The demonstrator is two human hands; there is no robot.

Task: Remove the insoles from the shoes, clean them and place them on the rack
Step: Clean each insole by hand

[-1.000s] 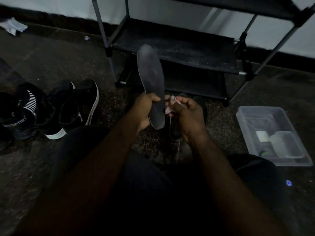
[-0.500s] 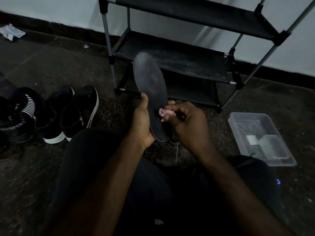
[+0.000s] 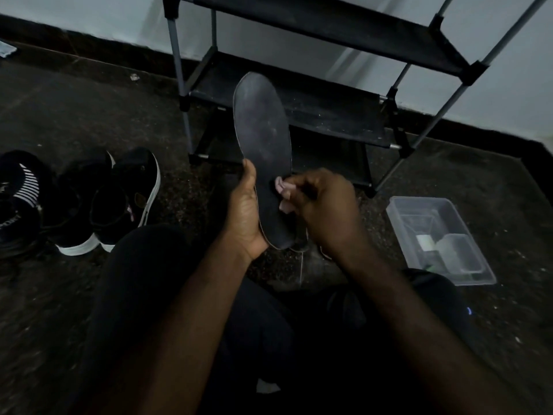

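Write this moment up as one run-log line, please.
step: clean insole; left hand: grips dark grey flat insole; right hand: pinches small pink cloth against insole; black tiered rack: behind insole

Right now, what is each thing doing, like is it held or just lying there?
insole: out of the shoe, held upright by the left hand.
pink cloth: pinched in the right hand, pressed on the insole.
black shoes: standing on the floor, untouched.
rack: standing by the wall, insole not on it yet.
clear box: open, on the floor, small items inside.

Dark grey insole (image 3: 263, 139), pink cloth (image 3: 281, 187) — black shoes (image 3: 119, 202), white-soled — black rack (image 3: 332, 115).
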